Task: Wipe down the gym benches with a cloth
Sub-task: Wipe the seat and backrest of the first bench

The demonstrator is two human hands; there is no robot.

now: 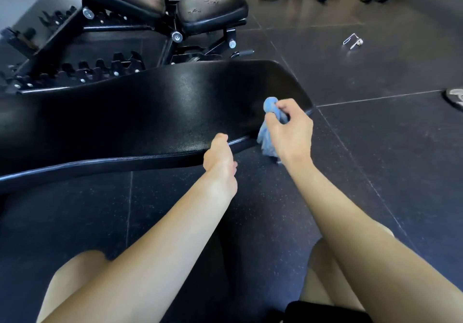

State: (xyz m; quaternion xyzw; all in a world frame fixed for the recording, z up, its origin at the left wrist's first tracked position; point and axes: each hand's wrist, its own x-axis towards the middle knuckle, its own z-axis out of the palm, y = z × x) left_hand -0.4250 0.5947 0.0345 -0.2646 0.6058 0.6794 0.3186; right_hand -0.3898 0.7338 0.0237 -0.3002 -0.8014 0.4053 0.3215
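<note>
Right grip (290,133) clenches bunched blue cloth (266,140) at counter (150,117) edge; my left grip (219,158) clasps near rim, thumb on top.

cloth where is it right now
Head view, right of centre: the cloth is bunched in the right hand at the near edge of the bench, its tail hanging over the side, just right of the left hand gripping that edge.

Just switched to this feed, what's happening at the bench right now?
A person is wiping the black bench pad. The right hand grips a bunched blue cloth at the pad's near edge, close to its end, with part of the cloth hanging below the edge. The left hand holds the same edge beside it, thumb on top. A second bench stands behind.
</note>
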